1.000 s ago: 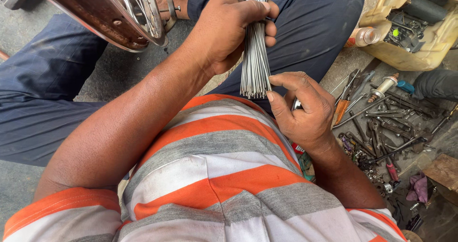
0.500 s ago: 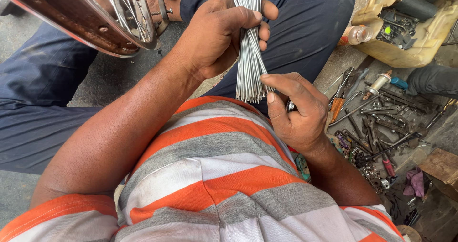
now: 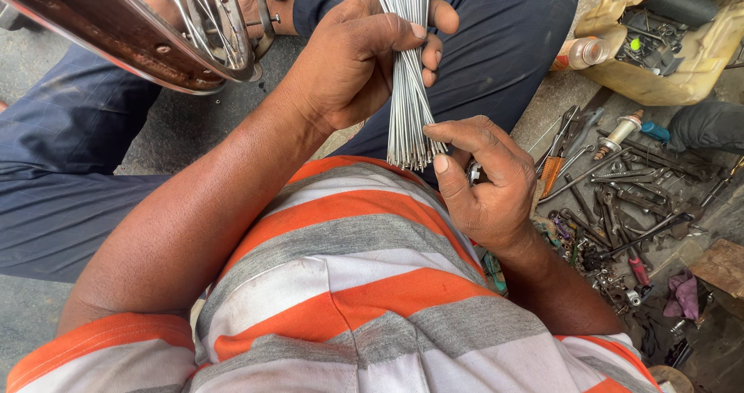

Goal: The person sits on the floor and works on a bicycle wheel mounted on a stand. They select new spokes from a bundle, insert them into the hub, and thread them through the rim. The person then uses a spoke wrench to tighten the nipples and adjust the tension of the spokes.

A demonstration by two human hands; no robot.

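Spokes: a bundle of thin grey metal spokes (image 3: pixel 408 91), upright between the two hands, above the lap.
Left hand: the left hand (image 3: pixel 353 56) is wrapped round the middle of the bundle, fingers closed over it and thumb across the front.
Right hand: the right hand (image 3: pixel 484 180) sits just below that grip, thumb and forefinger pinched at the lower tips of the spokes; something small and shiny shows in its palm, too hidden to name.
Handling: likely light singly, stiff yet springy; smooth wire, so a loose fist would probably let some slide out. Best held mid-length, as now, with the ends evened from below.
Wheel: a rusty rim (image 3: pixel 132 40) with spokes fitted, up and left of the grip, resting near the knee.
Ground: grey concrete (image 3: pixel 178 129) beyond the dark trousers.
Tools: pliers, spanners and small parts (image 3: pixel 620 199) scattered right of the grip, near the right wrist.
Tub: a cut yellow container (image 3: pixel 682 67) with oddments, far right and above.
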